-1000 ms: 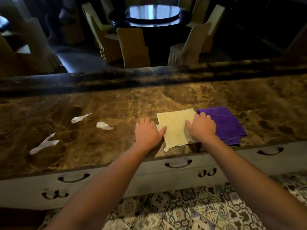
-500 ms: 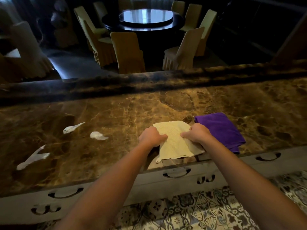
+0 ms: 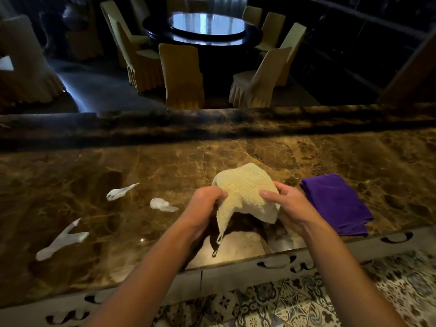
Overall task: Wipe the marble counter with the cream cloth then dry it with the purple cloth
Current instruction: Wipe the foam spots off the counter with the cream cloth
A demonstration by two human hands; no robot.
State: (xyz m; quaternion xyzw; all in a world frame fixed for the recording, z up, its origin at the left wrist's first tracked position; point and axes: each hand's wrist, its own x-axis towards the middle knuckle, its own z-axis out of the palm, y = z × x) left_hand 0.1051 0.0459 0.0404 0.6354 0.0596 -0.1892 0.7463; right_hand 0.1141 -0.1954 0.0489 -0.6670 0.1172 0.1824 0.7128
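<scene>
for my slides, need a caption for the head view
Both hands, left hand and right hand, lift the cream cloth above the marble counter.

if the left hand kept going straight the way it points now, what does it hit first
The left hand points up and right into the cream cloth it already grips, so the cloth comes first, then the right hand holding the other side. Depth is unclear, but nothing else seems to lie between.

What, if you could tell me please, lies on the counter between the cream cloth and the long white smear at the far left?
In the head view, a small white blob lies between the cream cloth and the long white smear; otherwise bare marble counter.
</scene>
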